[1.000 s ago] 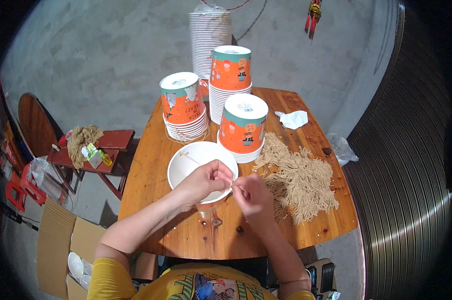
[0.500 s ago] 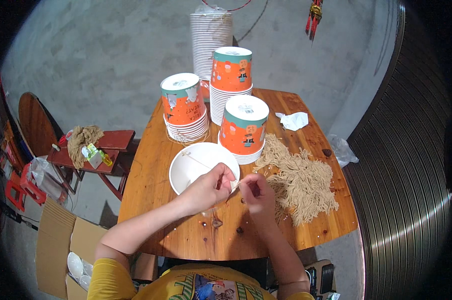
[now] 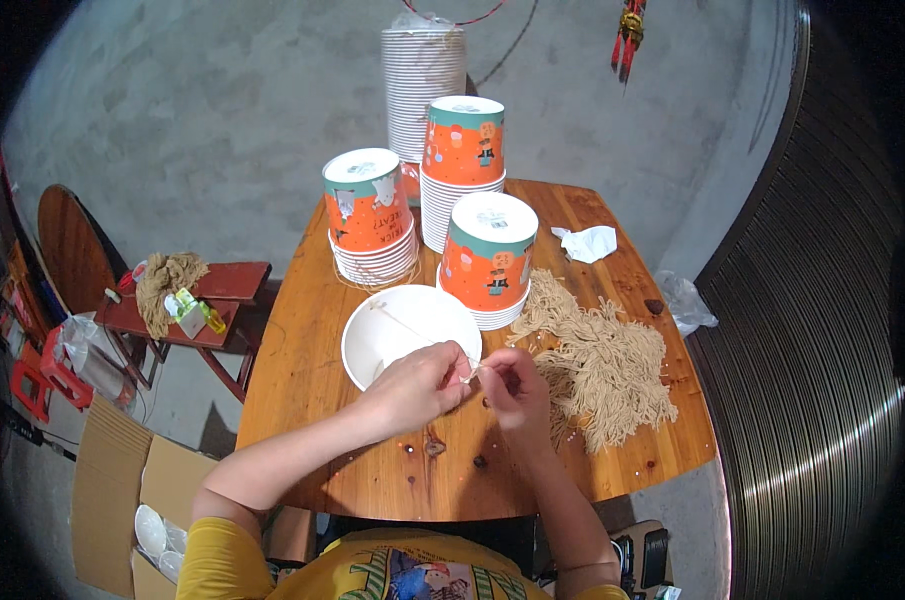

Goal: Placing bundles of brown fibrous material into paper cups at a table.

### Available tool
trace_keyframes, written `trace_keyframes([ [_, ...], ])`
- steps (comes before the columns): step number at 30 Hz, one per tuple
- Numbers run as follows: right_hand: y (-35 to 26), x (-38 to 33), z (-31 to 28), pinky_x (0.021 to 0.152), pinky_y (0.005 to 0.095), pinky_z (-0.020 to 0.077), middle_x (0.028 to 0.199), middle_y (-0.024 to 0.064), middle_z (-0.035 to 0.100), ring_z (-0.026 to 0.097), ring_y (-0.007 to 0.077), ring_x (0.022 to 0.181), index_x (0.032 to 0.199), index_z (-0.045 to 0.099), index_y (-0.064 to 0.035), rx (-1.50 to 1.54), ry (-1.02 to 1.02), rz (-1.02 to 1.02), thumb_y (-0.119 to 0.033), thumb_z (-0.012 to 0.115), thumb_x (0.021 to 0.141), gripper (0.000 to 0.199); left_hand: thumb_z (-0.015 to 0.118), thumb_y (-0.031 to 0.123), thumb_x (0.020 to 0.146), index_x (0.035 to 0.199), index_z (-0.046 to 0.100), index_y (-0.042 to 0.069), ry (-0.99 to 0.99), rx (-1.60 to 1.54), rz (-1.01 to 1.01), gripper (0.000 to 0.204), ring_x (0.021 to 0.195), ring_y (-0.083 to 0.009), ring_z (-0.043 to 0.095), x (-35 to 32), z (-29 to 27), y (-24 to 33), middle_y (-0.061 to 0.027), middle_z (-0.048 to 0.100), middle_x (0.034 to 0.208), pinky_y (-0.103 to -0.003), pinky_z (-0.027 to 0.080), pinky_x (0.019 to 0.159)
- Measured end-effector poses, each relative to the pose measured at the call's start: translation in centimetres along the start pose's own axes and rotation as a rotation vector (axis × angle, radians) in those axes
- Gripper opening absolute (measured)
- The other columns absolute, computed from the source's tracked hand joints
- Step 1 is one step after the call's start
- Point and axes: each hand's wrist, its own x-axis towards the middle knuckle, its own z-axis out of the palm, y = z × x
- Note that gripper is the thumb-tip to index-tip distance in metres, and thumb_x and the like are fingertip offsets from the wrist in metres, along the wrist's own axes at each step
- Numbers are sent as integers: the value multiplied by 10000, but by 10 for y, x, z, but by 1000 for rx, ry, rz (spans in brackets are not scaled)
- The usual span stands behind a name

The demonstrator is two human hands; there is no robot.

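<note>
Tan cord was the matter in hand; we had our left hand (image 3: 412,388) and our right hand (image 3: 512,385) drawn close together at the near rim of the white paper bowl (image 3: 407,335), fingers of both pinched shut on a thin pale string (image 3: 469,374) stretched between them, with a further length of it running back across the bowl's inside; we judged this to be the threading or knotting of a cord at the bowl's edge, mid-step; the next move, as we read it, called for a steady pull with the pinch kept tight, since so fine a strand could slip free; the bowl itself lay upright on the wooden table (image 3: 302,400) and held nothing but that string; just beside our right hand lay a loose heap of tan cords (image 3: 602,370); beyond the bowl stood three stacks of orange paper tubs (image 3: 487,260), mouth down, their contents hidden; behind them rose a tall white stack of bowls (image 3: 422,80); a crumpled white tissue (image 3: 590,243) lay farther off.
</note>
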Motion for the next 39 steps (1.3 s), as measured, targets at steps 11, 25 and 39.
trace_keyframes([
  [11, -10, -1, -2, 580, 212, 427, 699, -20, 539, 508, 49, 631, 978, 581, -46, -100, -117, -44, -24, 625, 863, 125, 599, 126, 846, 869, 557, 13, 109, 36, 109, 123, 826, -315, 596, -6, -1, -9, -148, 585, 840, -397, 474, 736],
  [25, -25, -10, 2, 531, 257, 413, 688, 22, 540, 497, 96, 572, 848, 579, -47, -444, -99, -33, -16, 633, 806, 75, 544, 93, 909, 921, 471, 12, 283, 156, 222, 110, 821, -370, 592, -8, 4, -12, -178, 566, 870, -437, 471, 692],
  [39, -41, -8, 10, 632, 261, 473, 722, 50, 614, 581, 105, 669, 917, 633, -9, -236, -90, 109, -123, 646, 877, 122, 641, 94, 785, 921, 521, 40, 394, 529, 423, 190, 785, -290, 530, -30, 22, -27, -109, 497, 812, -394, 417, 696],
])
